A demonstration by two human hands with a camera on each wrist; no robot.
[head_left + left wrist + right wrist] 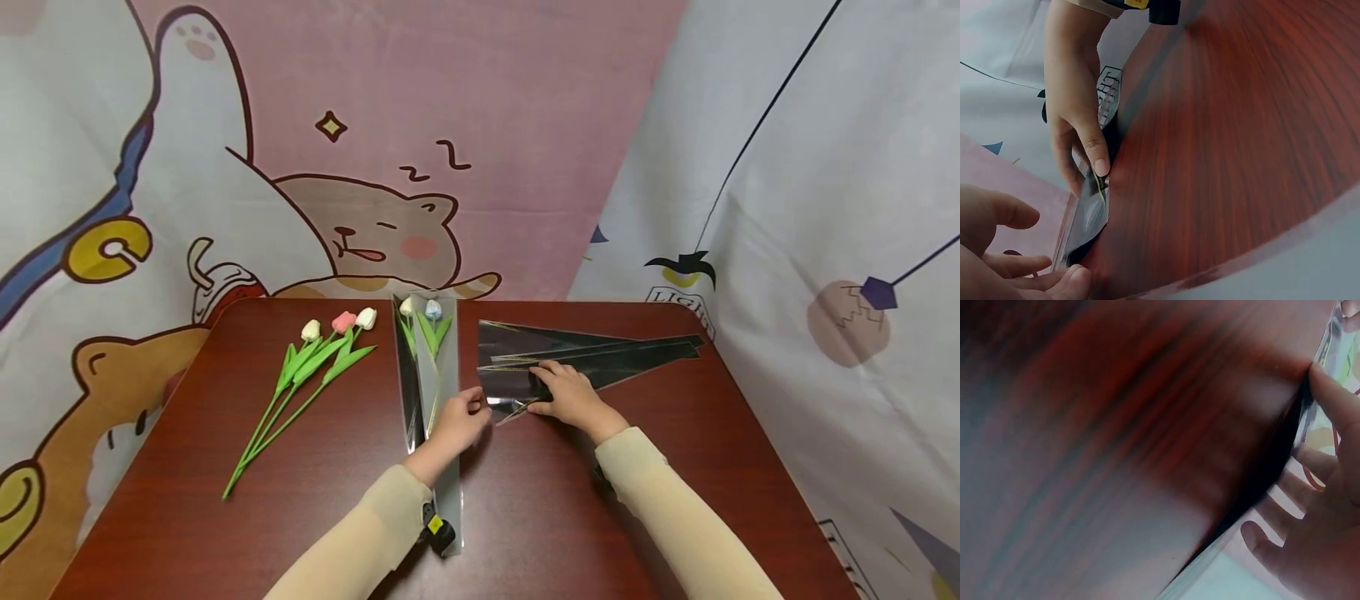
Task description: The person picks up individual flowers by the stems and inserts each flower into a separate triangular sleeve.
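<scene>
My right hand (pixel 572 395) rests on a stack of dark flower sleeves (pixel 600 367) lying on the table, fingers spread over the top and thumb at the near edge. In the right wrist view that thumb (pixel 1334 403) touches the dark film's edge. At the sleeves' left end is my left hand (pixel 457 423), its fingers loosely bent and holding nothing. In the left wrist view its fingertips (pixel 1075 281) are right at the film's corner. Under my left forearm lies a clear-fronted sleeve (pixel 447 400) with a white tulip (pixel 407 307) and a blue tulip (pixel 433 310) inside.
Three loose artificial tulips, a cream one (pixel 311 331), a pink one (pixel 344 322) and a white one (pixel 366 318), lie at the left with long green stems. The reddish-brown table (pixel 315 508) meets a cartoon-printed cloth (pixel 480 100) at the back and sides.
</scene>
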